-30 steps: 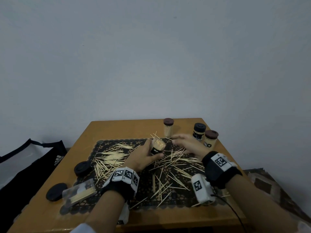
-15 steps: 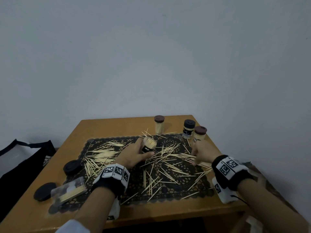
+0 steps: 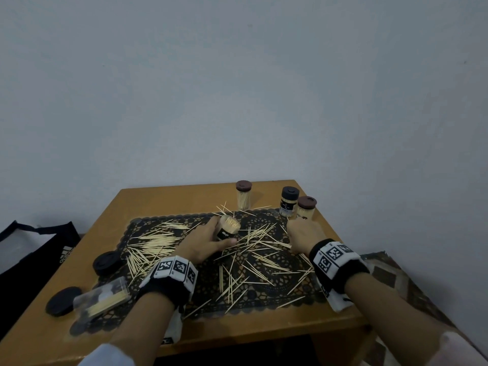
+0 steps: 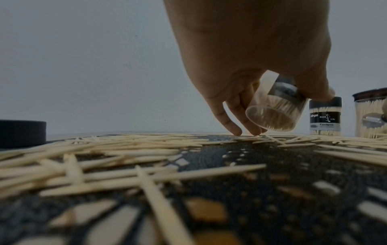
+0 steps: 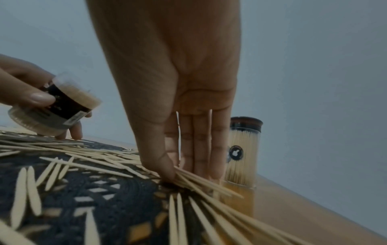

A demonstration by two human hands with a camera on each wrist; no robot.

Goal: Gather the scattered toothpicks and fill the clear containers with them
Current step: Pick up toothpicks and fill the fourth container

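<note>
- Plain grey wall behind; wooden table (image 3: 184, 199) w/ black lace mat (image 3: 264, 291) on top.
- Toothpicks (image 3: 158, 241) scattered all over mat, thickest at left-centre.
- Left hand (image 3: 203, 244) grips open clear container (image 3: 228, 228), tilted, mouth up & away, already packed w/ picks; fingertips (image 4: 236, 131) touch mat.
- Right hand (image 3: 301, 233) at mat's right edge, fingers straight down, thumb pressed in, pinching a fan of picks (image 5: 201, 182) against mat.
- 3 lidded containers upright at far edge: brown lid (image 3: 243, 195), black lid (image 3: 289, 202), brown lid (image 3: 306, 208) just beyond right hand.
- Near left: clear box (image 3: 103, 299) w/ picks, lying flat; 2 black lids (image 3: 107, 262) beside it.
</note>
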